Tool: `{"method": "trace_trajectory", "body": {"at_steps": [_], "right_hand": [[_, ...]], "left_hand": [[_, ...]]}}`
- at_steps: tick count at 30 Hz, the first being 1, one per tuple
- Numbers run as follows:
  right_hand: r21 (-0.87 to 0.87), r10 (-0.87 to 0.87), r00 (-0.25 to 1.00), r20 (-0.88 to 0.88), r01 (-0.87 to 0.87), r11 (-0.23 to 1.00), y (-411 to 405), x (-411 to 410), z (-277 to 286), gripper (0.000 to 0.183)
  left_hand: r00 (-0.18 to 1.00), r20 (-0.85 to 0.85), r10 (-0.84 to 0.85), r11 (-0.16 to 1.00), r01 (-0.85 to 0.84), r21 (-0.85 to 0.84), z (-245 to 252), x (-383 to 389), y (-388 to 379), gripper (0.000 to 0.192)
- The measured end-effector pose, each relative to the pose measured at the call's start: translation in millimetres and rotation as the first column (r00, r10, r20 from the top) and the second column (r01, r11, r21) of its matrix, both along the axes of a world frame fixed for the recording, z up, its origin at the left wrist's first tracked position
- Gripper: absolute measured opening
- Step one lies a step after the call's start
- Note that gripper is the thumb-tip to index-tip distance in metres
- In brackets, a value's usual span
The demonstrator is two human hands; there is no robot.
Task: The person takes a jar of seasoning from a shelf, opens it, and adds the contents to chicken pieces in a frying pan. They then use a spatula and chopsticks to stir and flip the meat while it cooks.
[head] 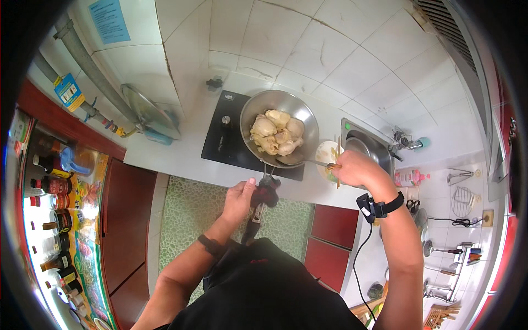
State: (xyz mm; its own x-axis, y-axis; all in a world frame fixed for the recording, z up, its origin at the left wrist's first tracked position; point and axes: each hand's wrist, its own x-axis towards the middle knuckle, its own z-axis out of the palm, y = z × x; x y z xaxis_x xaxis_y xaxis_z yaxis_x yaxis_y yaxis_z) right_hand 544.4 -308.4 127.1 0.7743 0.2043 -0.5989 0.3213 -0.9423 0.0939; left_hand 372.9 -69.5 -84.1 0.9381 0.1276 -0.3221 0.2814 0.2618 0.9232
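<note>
A stainless steel wok [312, 119] sits on a black cooktop [218, 144]. Several pale chicken pieces [277, 130] lie together inside it. My right hand [355, 168] grips a metal spatula [309, 161], whose blade rests low in the wok beside the meat. Just under that hand stands a white bowl [326, 153] with bits of food, and wooden chopsticks [339, 146] lie across it. At the counter's front edge, my left hand [239, 199] is closed around the wok's dark handle [266, 194], thumb on top.
To the right of the bowl is a steel sink [367, 140] with a faucet [406, 145]. A glass lid [150, 111] leans against the left wall below grey pipes [88, 62]. Bottles [55, 185] fill a lit shelf at far left. A black cable [358, 268] hangs from my right wrist.
</note>
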Motion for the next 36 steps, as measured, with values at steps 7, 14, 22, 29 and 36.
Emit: {"method": "trace_trajectory", "body": {"at_steps": [7,14,22,29,36], "right_hand": [[0.012,0.021,1.0,0.008,-0.021,1.0,-10,-3,-6,0.031],[0.006,-0.053,0.999,-0.011,0.053,0.999,-7,-5,-4,0.032],[0.05,-0.025,1.0,0.016,0.024,0.998,-16,-6,-11,0.031],[0.011,-0.002,0.999,0.036,0.002,1.0,-11,-5,-10,0.033],[-0.037,0.111,0.994,0.003,-0.111,0.993,-1,18,-3,0.036]], "left_hand": [[0.997,-0.03,0.065,0.964,-0.054,0.26,2,5,-17,0.025],[0.991,-0.01,0.133,0.977,-0.13,0.171,-23,2,-23,0.027],[0.988,-0.155,0.016,0.941,0.037,0.335,-9,9,-24,0.053],[0.873,-0.342,-0.347,0.862,0.154,-0.482,-15,20,-28,0.045],[0.925,-0.241,-0.294,0.85,0.138,-0.508,-22,13,-37,0.038]]}}
